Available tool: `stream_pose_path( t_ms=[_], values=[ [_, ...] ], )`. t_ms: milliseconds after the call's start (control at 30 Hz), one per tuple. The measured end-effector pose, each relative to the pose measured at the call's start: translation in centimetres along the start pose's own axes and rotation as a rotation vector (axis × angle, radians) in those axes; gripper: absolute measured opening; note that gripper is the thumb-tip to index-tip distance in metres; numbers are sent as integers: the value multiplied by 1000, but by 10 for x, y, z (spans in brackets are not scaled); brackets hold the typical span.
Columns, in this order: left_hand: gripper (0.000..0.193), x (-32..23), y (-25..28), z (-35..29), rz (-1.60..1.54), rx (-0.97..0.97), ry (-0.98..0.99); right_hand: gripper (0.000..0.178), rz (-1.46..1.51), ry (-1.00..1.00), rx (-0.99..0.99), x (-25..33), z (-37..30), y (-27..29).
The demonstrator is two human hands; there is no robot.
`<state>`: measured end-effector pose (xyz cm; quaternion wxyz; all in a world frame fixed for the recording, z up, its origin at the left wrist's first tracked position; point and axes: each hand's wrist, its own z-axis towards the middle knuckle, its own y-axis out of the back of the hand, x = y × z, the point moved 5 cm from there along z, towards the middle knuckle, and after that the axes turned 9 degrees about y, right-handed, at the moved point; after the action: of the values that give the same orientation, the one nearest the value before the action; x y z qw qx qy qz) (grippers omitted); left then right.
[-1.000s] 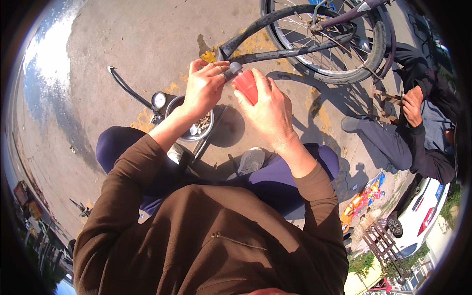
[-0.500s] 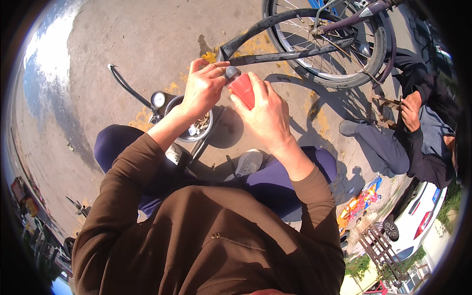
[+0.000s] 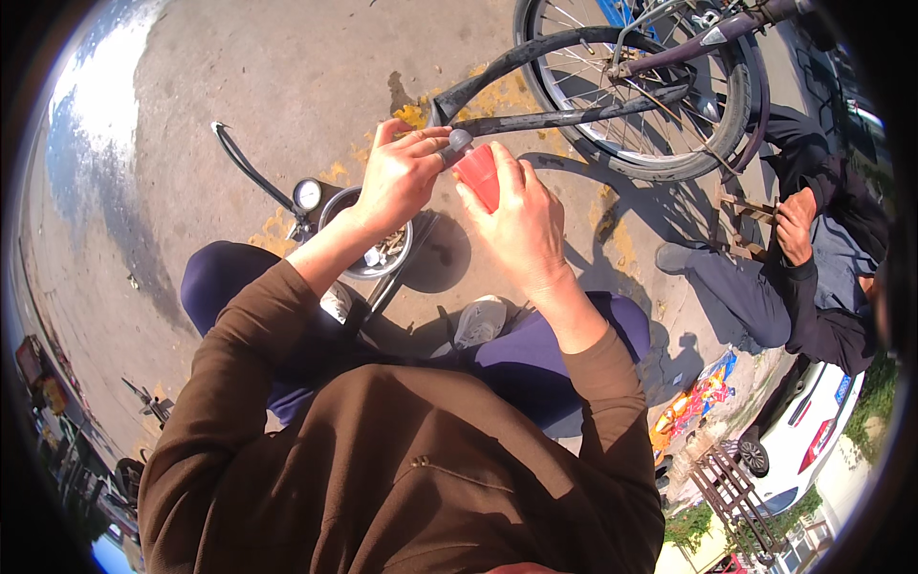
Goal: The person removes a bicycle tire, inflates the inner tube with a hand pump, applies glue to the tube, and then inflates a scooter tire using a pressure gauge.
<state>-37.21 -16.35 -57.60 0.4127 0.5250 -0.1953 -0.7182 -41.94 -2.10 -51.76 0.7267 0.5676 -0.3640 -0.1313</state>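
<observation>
My right hand [image 3: 524, 230] is wrapped round a red plastic bottle [image 3: 477, 179] with a rounded dark grey top [image 3: 460, 141]. The bottle leans up and to the left, its top close to the fingers of my left hand [image 3: 397, 187]. Those fingers pinch a bend of a black bicycle inner tube [image 3: 564, 120]; the exact grip is partly hidden behind them. The tube runs as a long loop from my fingertips to the bicycle wheel [image 3: 631, 86].
A bowl [image 3: 409, 251] of small metal parts stands below my left wrist, beside a pump gauge [image 3: 307, 194] and hose [image 3: 239, 158]. At the right sits another person [image 3: 798, 225], near a wooden stool [image 3: 748, 212]. Farther off are a white car [image 3: 808, 421] and colourful packaging [image 3: 695, 397].
Both hands and the bottle keep nearly the same pose, shifted very slightly to the right in the picture. The view has tilted a little.
</observation>
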Motion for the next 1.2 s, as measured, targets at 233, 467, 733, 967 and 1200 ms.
stream_pose_path(
  t_ms=[233,467,733,967,1200],
  values=[
    [9,-1,2,2,-25,-22,-5,59,1,1,-8,-1,-3,-1],
    [12,-1,1,2,-25,-14,11,59,9,3,-21,0,2,2],
    [13,-1,1,3,-66,-10,29,59,8,5,-12,1,-1,2],
    [14,1,-3,3,-112,4,53,58,20,-12,-37,-3,0,3],
    [14,1,-4,3,-93,4,67,59,14,-24,-22,-3,-1,2]
  ],
)
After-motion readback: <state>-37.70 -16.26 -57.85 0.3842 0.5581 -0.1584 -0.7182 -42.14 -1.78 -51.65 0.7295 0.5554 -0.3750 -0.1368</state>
